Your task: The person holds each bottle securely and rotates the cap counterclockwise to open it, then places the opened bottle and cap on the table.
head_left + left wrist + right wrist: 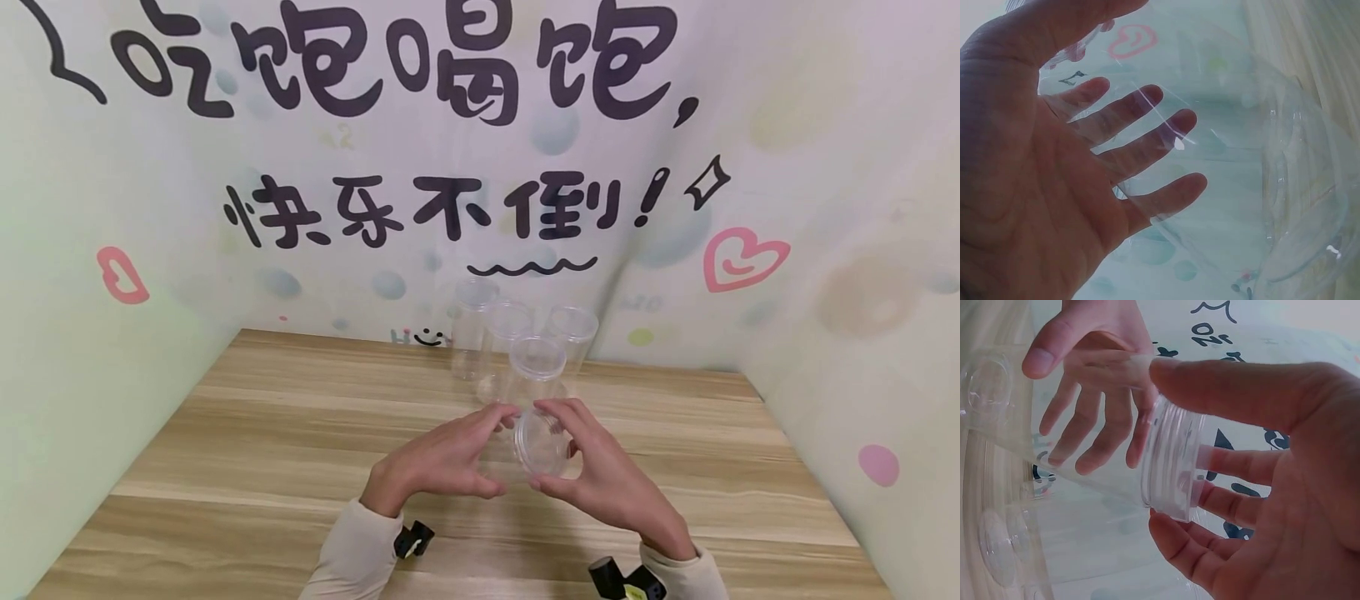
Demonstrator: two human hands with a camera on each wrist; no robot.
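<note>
A clear plastic jar [542, 442] is held tilted above the table, its lid end toward my right hand [603, 471]. In the right wrist view, my right thumb and fingers grip the jar's ridged clear lid [1175, 462] from opposite sides. My left hand [450, 454] is beside the jar's body, thumb and fingers spread apart. Through the transparent wall [1310, 187], the left wrist view shows those fingers extended and loosely bent, not closed round it. Whether they lightly touch the jar, I cannot tell.
Several similar clear jars [537, 358] stand upright in a cluster just beyond my hands, near the back wall [337, 275]. The wood-grain table [262, 467] is bounded by pale printed panels at the back and both sides.
</note>
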